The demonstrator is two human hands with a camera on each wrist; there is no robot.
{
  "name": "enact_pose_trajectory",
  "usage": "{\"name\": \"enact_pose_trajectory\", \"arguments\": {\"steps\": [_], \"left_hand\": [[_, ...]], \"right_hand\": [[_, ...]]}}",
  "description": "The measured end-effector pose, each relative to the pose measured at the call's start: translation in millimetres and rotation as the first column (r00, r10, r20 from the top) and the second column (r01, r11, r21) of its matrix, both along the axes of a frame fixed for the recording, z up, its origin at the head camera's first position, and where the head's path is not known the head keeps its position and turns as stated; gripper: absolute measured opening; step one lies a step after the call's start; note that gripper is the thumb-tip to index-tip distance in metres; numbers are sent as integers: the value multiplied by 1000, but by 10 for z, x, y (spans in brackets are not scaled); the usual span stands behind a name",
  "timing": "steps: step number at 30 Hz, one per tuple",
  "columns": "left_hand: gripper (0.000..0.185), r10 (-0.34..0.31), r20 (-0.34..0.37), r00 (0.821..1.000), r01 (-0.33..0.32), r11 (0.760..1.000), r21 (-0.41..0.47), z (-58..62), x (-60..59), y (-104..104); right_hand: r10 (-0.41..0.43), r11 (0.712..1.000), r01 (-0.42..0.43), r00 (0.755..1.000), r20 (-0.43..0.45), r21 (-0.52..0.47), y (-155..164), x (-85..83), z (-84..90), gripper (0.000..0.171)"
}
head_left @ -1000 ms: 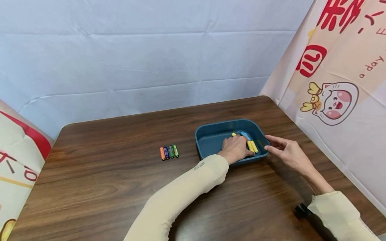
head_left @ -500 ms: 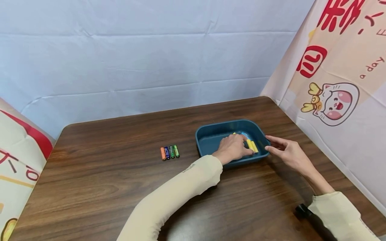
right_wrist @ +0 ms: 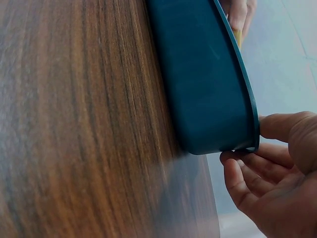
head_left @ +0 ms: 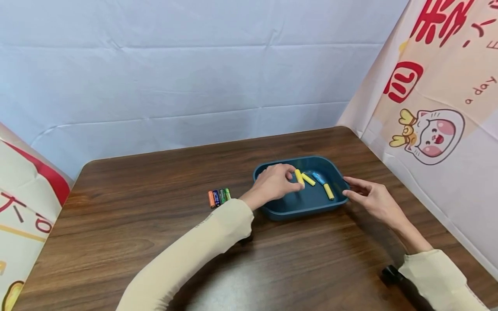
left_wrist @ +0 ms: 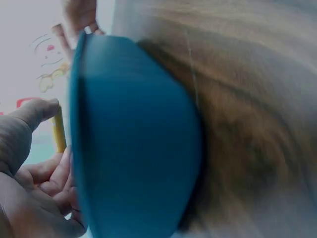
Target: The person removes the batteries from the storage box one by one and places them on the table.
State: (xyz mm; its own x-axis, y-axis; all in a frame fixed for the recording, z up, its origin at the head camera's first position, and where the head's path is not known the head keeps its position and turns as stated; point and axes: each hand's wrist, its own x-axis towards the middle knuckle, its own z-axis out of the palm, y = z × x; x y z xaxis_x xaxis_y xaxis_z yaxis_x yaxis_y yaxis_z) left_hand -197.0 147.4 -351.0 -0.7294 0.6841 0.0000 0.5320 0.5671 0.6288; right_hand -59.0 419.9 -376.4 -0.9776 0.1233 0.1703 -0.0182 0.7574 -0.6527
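Left hand lifted leftward, grip pinching yellow battery, right hand grip steadying blue tray, labels unreadable

Table: dark wood-grain top, smooth, slight sheen near front edge. Tray: teal plastic, smooth wall, soft matt-satin look, thin rim. Batteries in tray: glossy yellow and blue wrap. Batteries on table: shiny coloured wrap, orange, blue, green. Back wall sheet: white cloth-like sheet, matt, with creases and fold lines. Side curtain: thin printed cloth, matt, cartoon print. Sleeves: beige knit fabric, soft, matt.
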Motion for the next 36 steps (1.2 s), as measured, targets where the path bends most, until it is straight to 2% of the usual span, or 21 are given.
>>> {"name": "enact_pose_trajectory", "arguments": {"steps": [6, 10, 16, 20, 26, 31, 36], "left_hand": [[56, 27, -45, 999, -25, 999, 44, 158, -59, -384], [54, 53, -51, 997, -49, 996, 73, 260, -91, -665], [49, 112, -48, 993, -108, 990, 92, 305, -170, -1086], [49, 150, -32, 988, -146, 985, 91, 242, -227, -1388], [49, 186, -5, 982, -186, 981, 61, 55, -276, -1783], [46, 215, -3, 977, -215, 976, 35, -102, -289, -2014], [47, 207, -12, 978, -207, 978, -2, -223, -302, -2203]], "right_hand": [[0, 1000, 0, 1000, 0, -12, -9, -6, 11, 48], [-2, 1000, 2, 1000, -2, -12, -14, -8, 14, 48], [-9, 1000, 9, 1000, -2, -8, -9, -6, 4, 48], [-8, 1000, 8, 1000, 1, -9, -1, -7, -5, 48], [-13, 1000, 12, 1000, 9, 12, 14, 5, 8, 48], [-1, 1000, 1, 1000, 6, 1, 19, 0, 9, 48], [5, 1000, -5, 1000, 3, -12, 6, -9, -2, 48]]}}
